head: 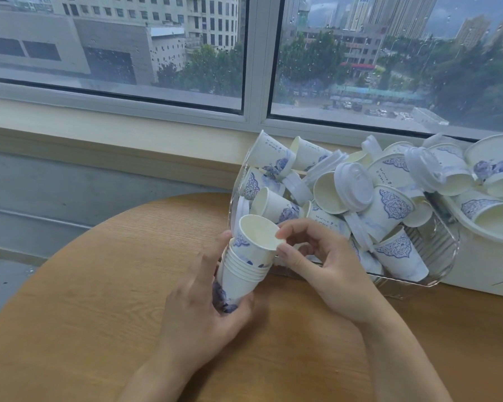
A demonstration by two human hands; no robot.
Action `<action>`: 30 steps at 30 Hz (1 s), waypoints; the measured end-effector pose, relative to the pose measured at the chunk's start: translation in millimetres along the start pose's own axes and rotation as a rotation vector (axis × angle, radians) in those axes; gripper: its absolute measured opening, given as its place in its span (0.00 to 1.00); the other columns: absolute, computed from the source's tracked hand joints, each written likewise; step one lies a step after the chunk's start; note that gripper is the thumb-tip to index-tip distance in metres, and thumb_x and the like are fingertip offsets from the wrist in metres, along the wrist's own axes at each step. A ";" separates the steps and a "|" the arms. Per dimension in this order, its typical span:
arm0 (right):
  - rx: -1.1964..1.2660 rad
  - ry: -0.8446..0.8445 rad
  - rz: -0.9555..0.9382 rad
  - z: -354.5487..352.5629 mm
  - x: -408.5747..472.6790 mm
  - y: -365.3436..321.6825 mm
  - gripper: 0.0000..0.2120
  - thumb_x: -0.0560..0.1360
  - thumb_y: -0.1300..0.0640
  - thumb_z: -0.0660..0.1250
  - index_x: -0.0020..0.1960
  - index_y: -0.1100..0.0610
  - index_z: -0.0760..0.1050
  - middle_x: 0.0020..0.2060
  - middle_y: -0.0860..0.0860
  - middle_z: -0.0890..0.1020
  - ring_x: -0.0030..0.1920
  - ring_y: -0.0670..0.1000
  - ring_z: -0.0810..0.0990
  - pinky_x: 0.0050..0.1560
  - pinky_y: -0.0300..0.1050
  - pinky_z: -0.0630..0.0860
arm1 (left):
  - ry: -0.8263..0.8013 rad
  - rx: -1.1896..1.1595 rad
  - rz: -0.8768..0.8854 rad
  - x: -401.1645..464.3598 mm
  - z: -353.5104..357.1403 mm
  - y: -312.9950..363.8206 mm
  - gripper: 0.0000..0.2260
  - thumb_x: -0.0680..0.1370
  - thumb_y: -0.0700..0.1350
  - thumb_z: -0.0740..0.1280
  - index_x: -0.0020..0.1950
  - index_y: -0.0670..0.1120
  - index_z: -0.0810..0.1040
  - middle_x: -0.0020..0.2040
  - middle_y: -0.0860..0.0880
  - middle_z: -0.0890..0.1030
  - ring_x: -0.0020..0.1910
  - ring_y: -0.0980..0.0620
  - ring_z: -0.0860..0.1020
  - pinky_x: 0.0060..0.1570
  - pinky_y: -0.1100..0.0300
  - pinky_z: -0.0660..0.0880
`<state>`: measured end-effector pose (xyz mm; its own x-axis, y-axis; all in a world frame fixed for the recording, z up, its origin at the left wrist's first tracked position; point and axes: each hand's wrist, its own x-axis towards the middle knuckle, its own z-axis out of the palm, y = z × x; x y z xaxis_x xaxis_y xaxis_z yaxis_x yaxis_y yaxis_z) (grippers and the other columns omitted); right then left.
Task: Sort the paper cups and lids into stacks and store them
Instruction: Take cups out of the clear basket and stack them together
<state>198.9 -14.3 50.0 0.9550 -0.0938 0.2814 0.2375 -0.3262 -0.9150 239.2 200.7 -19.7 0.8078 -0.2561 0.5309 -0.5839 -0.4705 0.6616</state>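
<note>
The person's left hand [198, 309] was wrapped around the lower part of a tilted stack of nested cups [241, 274] held above the wooden table [99, 285], while the right hand [317, 256] pinched the rim of the top cup [256, 236] between thumb and forefinger, that cup sitting only partway into the stack. To seat it well, I thought, the cup wanted lining up with the stack's axis and an even press on the rim, gentle enough not to crease the paper. Most of the cups and white lids [355, 185] lay jumbled in the clear bin [436, 256] just beside the hands, with more in a white tub [482, 256] to its right.
</note>
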 end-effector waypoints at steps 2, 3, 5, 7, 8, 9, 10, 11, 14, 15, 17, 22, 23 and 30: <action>0.000 0.003 0.021 2.0 0.5 1.4 0.15 0.73 0.40 0.73 0.54 0.48 0.82 0.47 0.51 0.84 0.43 0.50 0.78 0.55 0.55 0.79 | -0.009 0.002 0.005 0.3 -0.1 0.6 0.42 0.66 0.55 0.75 0.80 0.63 0.64 0.56 0.60 0.79 0.38 0.58 0.81 0.36 0.55 0.81; 0.001 0.005 0.027 2.9 0.8 2.3 0.15 0.73 0.40 0.73 0.54 0.48 0.82 0.47 0.52 0.85 0.43 0.54 0.79 0.54 0.56 0.80 | -0.013 0.003 0.007 0.6 -0.1 0.8 0.42 0.67 0.56 0.74 0.80 0.63 0.64 0.57 0.61 0.79 0.39 0.58 0.81 0.36 0.55 0.81; 0.003 0.007 0.030 3.9 1.0 3.8 0.14 0.73 0.41 0.74 0.55 0.47 0.82 0.46 0.53 0.85 0.47 0.61 0.81 0.54 0.59 0.80 | -0.016 -0.002 0.009 0.5 0.1 0.6 0.42 0.67 0.57 0.74 0.80 0.63 0.63 0.57 0.61 0.79 0.40 0.58 0.81 0.37 0.53 0.81; 0.004 -0.002 0.026 4.5 0.9 4.2 0.13 0.74 0.42 0.74 0.55 0.47 0.82 0.47 0.54 0.85 0.49 0.63 0.81 0.54 0.60 0.79 | -0.014 -0.010 0.010 0.0 -0.2 0.5 0.43 0.67 0.57 0.73 0.81 0.64 0.61 0.57 0.60 0.79 0.40 0.57 0.81 0.37 0.53 0.81; -0.003 -0.007 0.030 4.4 0.9 4.2 0.12 0.75 0.44 0.75 0.55 0.47 0.82 0.47 0.53 0.86 0.49 0.61 0.81 0.53 0.59 0.80 | -0.011 -0.011 0.012 -0.1 -0.6 0.6 0.44 0.67 0.57 0.73 0.81 0.64 0.60 0.57 0.60 0.80 0.40 0.57 0.81 0.38 0.53 0.81; -0.008 -0.012 0.036 3.8 0.8 4.2 0.10 0.75 0.46 0.76 0.55 0.47 0.82 0.46 0.52 0.86 0.47 0.59 0.81 0.52 0.57 0.80 | -0.007 -0.009 0.013 -0.2 -0.8 0.6 0.44 0.67 0.57 0.73 0.82 0.64 0.60 0.56 0.60 0.80 0.40 0.57 0.81 0.38 0.52 0.81; -0.007 -0.015 0.044 3.2 0.8 4.4 0.09 0.76 0.48 0.77 0.55 0.48 0.82 0.46 0.51 0.86 0.44 0.55 0.81 0.49 0.53 0.80 | -0.004 -0.007 0.015 -0.1 -1.1 0.7 0.45 0.67 0.57 0.73 0.82 0.65 0.59 0.56 0.60 0.80 0.40 0.57 0.80 0.38 0.52 0.81; -0.004 -0.018 0.051 3.1 0.3 3.8 0.09 0.76 0.50 0.77 0.54 0.48 0.82 0.45 0.50 0.85 0.41 0.51 0.79 0.46 0.49 0.78 | -0.001 -0.005 0.014 0.0 -1.1 0.6 0.45 0.67 0.57 0.73 0.82 0.65 0.59 0.55 0.60 0.80 0.40 0.57 0.80 0.38 0.53 0.81; -0.027 -0.023 0.044 5.4 0.0 3.3 0.11 0.74 0.47 0.78 0.54 0.48 0.82 0.47 0.50 0.85 0.42 0.52 0.77 0.45 0.47 0.76 | 0.002 0.006 0.019 0.2 -0.9 0.9 0.45 0.67 0.58 0.73 0.82 0.66 0.58 0.55 0.61 0.80 0.40 0.58 0.80 0.39 0.54 0.81; -0.034 -0.027 0.041 6.7 0.2 3.1 0.12 0.73 0.46 0.77 0.54 0.47 0.82 0.49 0.51 0.85 0.42 0.53 0.78 0.46 0.50 0.76 | 0.004 0.010 0.020 0.2 -0.6 0.9 0.45 0.67 0.58 0.73 0.82 0.66 0.59 0.55 0.61 0.80 0.39 0.59 0.80 0.39 0.55 0.81; -0.031 -0.030 0.045 8.1 0.1 2.2 0.11 0.74 0.47 0.78 0.53 0.48 0.82 0.49 0.52 0.85 0.40 0.49 0.77 0.47 0.52 0.77 | 0.007 0.005 0.013 0.5 0.3 -0.1 0.44 0.67 0.58 0.73 0.81 0.65 0.60 0.56 0.61 0.80 0.41 0.59 0.80 0.40 0.56 0.81; -0.147 0.056 -0.006 3.6 2.8 1.4 0.06 0.77 0.53 0.77 0.52 0.46 0.83 0.43 0.48 0.84 0.35 0.49 0.73 0.43 0.45 0.73 | 0.025 0.003 -0.001 0.4 0.5 -0.4 0.41 0.67 0.58 0.73 0.79 0.63 0.63 0.54 0.63 0.78 0.39 0.59 0.78 0.38 0.60 0.78; -0.226 0.103 -0.052 2.2 5.9 0.6 0.06 0.77 0.53 0.77 0.52 0.45 0.83 0.43 0.45 0.83 0.37 0.48 0.75 0.43 0.42 0.72 | 0.028 -0.005 -0.012 0.6 -0.3 -0.3 0.40 0.67 0.59 0.73 0.78 0.63 0.63 0.53 0.63 0.78 0.38 0.58 0.78 0.37 0.61 0.77; -0.761 0.189 -0.315 10.3 44.3 -0.9 0.14 0.80 0.55 0.72 0.63 0.44 0.83 0.50 0.47 0.75 0.53 0.49 0.74 0.59 0.48 0.72 | 0.034 -0.028 -0.055 1.3 -2.3 -0.2 0.38 0.67 0.58 0.73 0.76 0.63 0.64 0.47 0.60 0.79 0.36 0.56 0.78 0.35 0.54 0.80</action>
<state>242.8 -8.5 60.3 0.8021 -0.0259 0.5966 0.2389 -0.9017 -0.3604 240.1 202.4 -17.9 0.8359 -0.2019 0.5105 -0.5411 -0.4595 0.7043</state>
